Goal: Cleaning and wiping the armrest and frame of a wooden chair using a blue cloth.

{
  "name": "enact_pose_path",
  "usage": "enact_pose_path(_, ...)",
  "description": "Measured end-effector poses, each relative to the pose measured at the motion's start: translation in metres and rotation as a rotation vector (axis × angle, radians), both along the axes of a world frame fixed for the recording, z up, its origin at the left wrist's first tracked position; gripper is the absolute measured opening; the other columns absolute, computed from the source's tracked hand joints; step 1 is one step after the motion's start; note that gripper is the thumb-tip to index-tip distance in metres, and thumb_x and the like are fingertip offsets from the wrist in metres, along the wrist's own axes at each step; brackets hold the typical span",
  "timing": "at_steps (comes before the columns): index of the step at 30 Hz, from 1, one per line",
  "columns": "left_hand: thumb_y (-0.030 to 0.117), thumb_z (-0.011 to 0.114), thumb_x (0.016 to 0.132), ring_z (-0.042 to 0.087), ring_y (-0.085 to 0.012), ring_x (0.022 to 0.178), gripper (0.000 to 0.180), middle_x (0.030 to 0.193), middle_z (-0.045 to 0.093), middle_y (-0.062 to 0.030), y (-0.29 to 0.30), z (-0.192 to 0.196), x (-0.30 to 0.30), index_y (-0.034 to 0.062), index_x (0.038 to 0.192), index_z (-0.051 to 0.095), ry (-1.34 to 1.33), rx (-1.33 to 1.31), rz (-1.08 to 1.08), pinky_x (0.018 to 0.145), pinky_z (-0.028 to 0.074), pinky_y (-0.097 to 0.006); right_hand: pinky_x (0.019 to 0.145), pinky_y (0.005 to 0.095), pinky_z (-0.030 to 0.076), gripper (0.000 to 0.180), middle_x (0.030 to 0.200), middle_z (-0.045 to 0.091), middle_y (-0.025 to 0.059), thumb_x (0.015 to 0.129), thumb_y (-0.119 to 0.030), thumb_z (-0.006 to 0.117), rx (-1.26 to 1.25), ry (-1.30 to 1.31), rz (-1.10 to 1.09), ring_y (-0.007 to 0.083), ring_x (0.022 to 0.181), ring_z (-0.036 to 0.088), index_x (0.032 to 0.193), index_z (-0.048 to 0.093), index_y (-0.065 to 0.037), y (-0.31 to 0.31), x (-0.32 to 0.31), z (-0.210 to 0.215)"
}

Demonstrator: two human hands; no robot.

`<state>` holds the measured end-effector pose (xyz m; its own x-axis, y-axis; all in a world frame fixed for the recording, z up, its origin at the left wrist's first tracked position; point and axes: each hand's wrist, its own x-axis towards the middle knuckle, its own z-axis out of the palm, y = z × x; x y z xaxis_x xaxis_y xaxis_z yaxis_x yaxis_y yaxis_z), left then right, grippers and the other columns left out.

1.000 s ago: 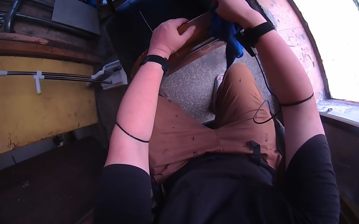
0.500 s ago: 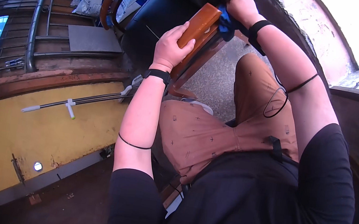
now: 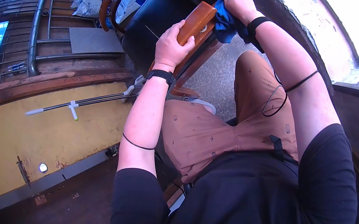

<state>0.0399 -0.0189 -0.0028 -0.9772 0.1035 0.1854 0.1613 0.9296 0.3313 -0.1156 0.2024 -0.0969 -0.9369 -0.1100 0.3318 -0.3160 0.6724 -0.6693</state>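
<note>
Left hand [image 3: 173,49] clasps a glossy orange-brown, block-shaped wooden armrest [image 3: 198,19]; right hand [image 3: 239,3] clutches a crumpled blue fabric cloth [image 3: 224,25].
From the left hand, the armrest's end points to one o'clock and the cloth hangs just beside it at two, spread wider than half a second ago; the left grip has barely shifted, suggesting it steadies the armrest. A black padded surface [image 3: 146,20] lies toward ten o'clock, speckled grey floor [image 3: 218,73] toward four.

Your left hand [image 3: 172,48] grips the glossy orange-brown wooden armrest [image 3: 198,20] of a black-seated chair [image 3: 149,21]; your right hand [image 3: 238,3] holds a crumpled blue cloth [image 3: 224,23] beside the armrest's end. A thin, white-gripped tool [image 3: 74,105] crosses a yellow board [image 3: 86,132].
</note>
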Motion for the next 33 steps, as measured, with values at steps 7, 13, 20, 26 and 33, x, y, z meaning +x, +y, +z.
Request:
enact_pose_path(7, 0.033, 0.071, 0.088, 0.068, -0.0350, 0.115, 0.055, 0.128, 0.069, -0.0157, -0.003, -0.001, 0.000, 0.0102, 0.136, 0.059, -0.021, -0.056, -0.028, 0.100, 0.057, -0.045, 0.100, 0.0474, 0.053, 0.026, 0.119, 0.067, 0.0190, 0.100, -0.021, 0.056, 0.055, -0.075, 0.007, 0.0395, 0.116, 0.064, 0.121, 0.066, -0.009, -0.002, 0.001, 0.007)
enact_pose_path(13, 0.034, 0.070, 0.089, 0.068, -0.0344, 0.115, 0.054, 0.127, 0.069, -0.0154, -0.001, 0.001, 0.001, 0.0105, 0.136, 0.057, -0.047, -0.061, -0.020, 0.100, 0.056, -0.046, 0.102, 0.0459, 0.052, 0.028, 0.121, 0.066, 0.0182, 0.101, -0.021, 0.057, 0.083, -0.090, 0.004, 0.0384, 0.118, 0.062, 0.125, 0.065, -0.010, -0.001, 0.001, 0.009)
enact_pose_path(20, 0.038, 0.070, 0.091, 0.071, -0.0355, 0.107, 0.050, 0.119, 0.071, -0.0174, 0.002, 0.009, -0.008, 0.0104, 0.130, 0.054, -0.155, -0.050, 0.015, 0.096, 0.058, -0.046, 0.102, 0.0456, 0.052, 0.029, 0.120, 0.066, 0.0188, 0.101, -0.021, 0.056, 0.077, -0.097, 0.012, 0.0387, 0.118, 0.062, 0.127, 0.064, -0.009, -0.002, 0.001, 0.011)
enact_pose_path(26, 0.037, 0.071, 0.090, 0.071, -0.0391, 0.103, 0.045, 0.115, 0.071, -0.0201, 0.012, 0.011, -0.013, 0.0121, 0.123, 0.054, -0.184, 0.001, 0.062, 0.092, 0.058, -0.047, 0.101, 0.0458, 0.052, 0.030, 0.120, 0.065, 0.0190, 0.101, -0.020, 0.055, 0.061, -0.132, 0.009, 0.0389, 0.118, 0.062, 0.127, 0.064, -0.010, -0.001, 0.000, 0.009)
enact_pose_path(33, 0.039, 0.066, 0.094, 0.071, -0.0375, 0.105, 0.047, 0.115, 0.071, -0.0188, -0.002, 0.003, -0.022, 0.0118, 0.127, 0.048, -0.207, 0.045, 0.017, 0.093, 0.058, -0.048, 0.100, 0.0467, 0.052, 0.026, 0.118, 0.065, 0.0188, 0.101, -0.019, 0.055, 0.050, -0.106, 0.014, 0.0398, 0.116, 0.062, 0.123, 0.064, -0.010, -0.002, 0.000, 0.008)
